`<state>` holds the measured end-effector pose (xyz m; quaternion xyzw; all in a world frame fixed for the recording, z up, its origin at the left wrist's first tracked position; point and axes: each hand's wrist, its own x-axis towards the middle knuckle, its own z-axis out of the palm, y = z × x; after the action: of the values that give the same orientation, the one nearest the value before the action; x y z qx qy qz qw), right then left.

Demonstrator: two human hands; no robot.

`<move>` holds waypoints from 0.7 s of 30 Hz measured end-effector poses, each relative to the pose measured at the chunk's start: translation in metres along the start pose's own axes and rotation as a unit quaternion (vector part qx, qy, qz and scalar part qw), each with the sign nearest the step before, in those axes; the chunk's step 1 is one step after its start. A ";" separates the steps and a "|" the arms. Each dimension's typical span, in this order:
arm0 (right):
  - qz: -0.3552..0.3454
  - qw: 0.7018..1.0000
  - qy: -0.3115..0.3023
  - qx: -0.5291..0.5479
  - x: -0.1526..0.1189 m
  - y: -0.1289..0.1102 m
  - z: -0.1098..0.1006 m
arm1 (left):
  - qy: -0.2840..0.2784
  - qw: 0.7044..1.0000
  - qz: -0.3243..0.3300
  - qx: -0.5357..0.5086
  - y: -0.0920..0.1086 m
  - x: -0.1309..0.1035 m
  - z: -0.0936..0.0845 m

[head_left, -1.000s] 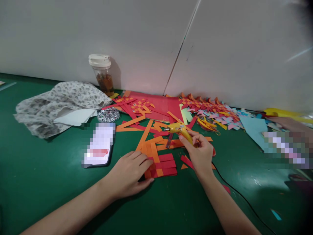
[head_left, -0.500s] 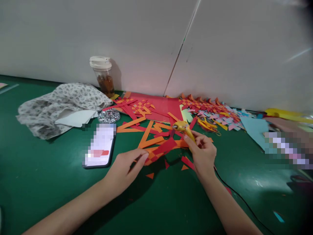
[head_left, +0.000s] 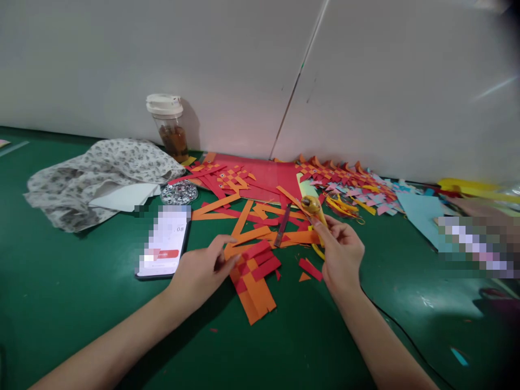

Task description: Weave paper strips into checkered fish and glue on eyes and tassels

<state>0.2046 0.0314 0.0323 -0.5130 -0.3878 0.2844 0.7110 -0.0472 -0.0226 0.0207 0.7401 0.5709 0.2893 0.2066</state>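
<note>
**Left fingers part open at the woven paper, right ones wrapped round a glue gun**

So the left hand is over the upper left edge of the woven paper piece, the red and orange one lying on the green bench between the two hands. Its thumb and index finger are a bit apart, with the thumb tip over the paper. Can't tell if it's pinching anything or just touching, and the other fingers are mostly tucked out of view.

The right hand is the clear one: fingers curled closed round the handle of the yellow glue gun, thumb along the near side. The gun is up to the right of the woven piece, clear of it, nozzle facing left. A black cord trails off to the near right.

Just beyond the woven piece there's a messy heap of loose strips, with a big red sheet farther back by the wall. Off to the left are a phone, a patterned cloth and a lidded cup of brown drink. Far right of the sheet, there's a pile of woven fish.
</note>
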 end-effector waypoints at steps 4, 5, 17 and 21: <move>-0.005 1.000 0.000 -0.011 -0.001 0.000 0.000 | 0.050 0.974 0.146 0.165 0.003 -0.006 0.005; -0.006 1.000 -0.001 -0.011 -0.001 0.000 0.000 | 0.047 0.968 0.176 0.172 0.006 -0.007 0.006; -0.080 0.993 -0.015 -0.088 -0.001 0.000 -0.004 | -0.093 0.956 0.264 0.090 -0.005 0.003 0.006; -0.101 0.988 -0.027 -0.116 -0.001 -0.004 -0.004 | -0.042 0.980 0.189 0.054 -0.001 0.005 0.006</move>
<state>0.2075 0.0269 0.0346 -0.5426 -0.4867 0.1778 0.6611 -0.0431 -0.0177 0.0164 0.8563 0.4259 0.2605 0.1321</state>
